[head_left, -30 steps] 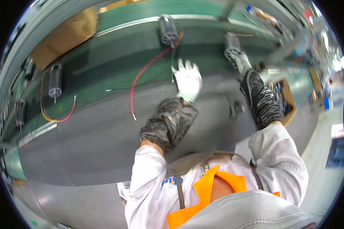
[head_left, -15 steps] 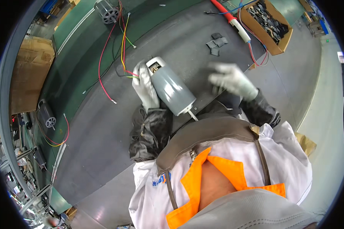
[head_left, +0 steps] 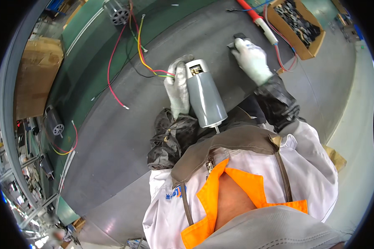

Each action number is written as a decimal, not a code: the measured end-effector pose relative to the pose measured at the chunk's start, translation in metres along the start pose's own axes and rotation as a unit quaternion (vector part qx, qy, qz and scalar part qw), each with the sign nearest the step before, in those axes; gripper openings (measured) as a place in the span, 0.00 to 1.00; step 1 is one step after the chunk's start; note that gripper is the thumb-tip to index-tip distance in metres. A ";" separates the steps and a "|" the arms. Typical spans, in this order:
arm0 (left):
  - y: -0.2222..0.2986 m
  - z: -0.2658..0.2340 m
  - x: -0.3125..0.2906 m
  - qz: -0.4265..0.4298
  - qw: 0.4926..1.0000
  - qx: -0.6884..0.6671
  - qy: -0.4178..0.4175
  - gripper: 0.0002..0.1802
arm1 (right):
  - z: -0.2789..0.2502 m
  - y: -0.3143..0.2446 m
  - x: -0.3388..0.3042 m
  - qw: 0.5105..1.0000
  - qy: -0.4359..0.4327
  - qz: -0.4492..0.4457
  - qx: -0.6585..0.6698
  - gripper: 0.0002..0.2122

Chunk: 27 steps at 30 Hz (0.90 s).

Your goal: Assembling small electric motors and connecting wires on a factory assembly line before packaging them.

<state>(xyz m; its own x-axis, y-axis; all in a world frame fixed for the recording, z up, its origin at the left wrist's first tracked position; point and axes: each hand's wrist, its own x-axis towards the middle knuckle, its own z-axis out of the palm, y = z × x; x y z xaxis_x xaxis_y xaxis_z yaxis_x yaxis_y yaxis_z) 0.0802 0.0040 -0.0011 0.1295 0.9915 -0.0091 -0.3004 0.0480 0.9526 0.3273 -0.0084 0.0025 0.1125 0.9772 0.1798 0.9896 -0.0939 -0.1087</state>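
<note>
A grey cylindrical electric motor [head_left: 206, 97] lies slanted before me, its white end cap away from me and its shaft toward my apron. My left hand [head_left: 178, 89], in a pale glove, is closed around the cap end's left side. Red, yellow, green and black lead wires [head_left: 147, 66] run out from beside these fingers. Farther right, my gloved right hand [head_left: 252, 61] is down at the small flat black blocks [head_left: 239, 36] on the table. Its fingers are curled in at them and cover most of the group; how many they grip is hidden.
An open cardboard box [head_left: 311, 52] of black pieces stands at the far right, beside a red and white handheld tool [head_left: 262, 25] with cables. Another motor [head_left: 117, 14] sits on the green surface [head_left: 89, 35] at the far left, and one more motor [head_left: 54, 121] lies left.
My right hand has moved away from me onto the small black blocks, its fingers closing in. My left hand and the motor have shifted right, and the motor points more straight at me.
</note>
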 end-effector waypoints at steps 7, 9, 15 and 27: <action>-0.006 -0.004 0.000 0.001 0.997 0.045 0.057 0.15 | -0.066 -0.054 -0.014 0.821 -0.123 0.152 0.537 0.13; -0.006 -0.003 0.000 -0.010 0.998 0.023 0.051 0.14 | -0.067 -0.070 -0.014 0.695 -0.159 0.155 0.684 0.12; -0.006 -0.001 0.001 -0.038 0.998 0.016 0.051 0.14 | -0.049 -0.088 -0.006 0.711 -0.179 0.154 0.662 0.11; -0.009 0.000 0.001 -0.021 0.999 -0.024 0.002 0.15 | -0.043 -0.091 -0.007 0.793 -0.140 0.092 0.586 0.10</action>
<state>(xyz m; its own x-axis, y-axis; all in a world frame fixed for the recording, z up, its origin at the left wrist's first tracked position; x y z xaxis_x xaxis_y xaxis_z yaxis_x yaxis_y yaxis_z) 0.0829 0.0042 -0.0095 0.1393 0.9890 -0.0506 -0.3393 0.0957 0.9358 0.2401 -0.0151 0.0527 0.0589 0.9867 -0.1514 0.1777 -0.1596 -0.9711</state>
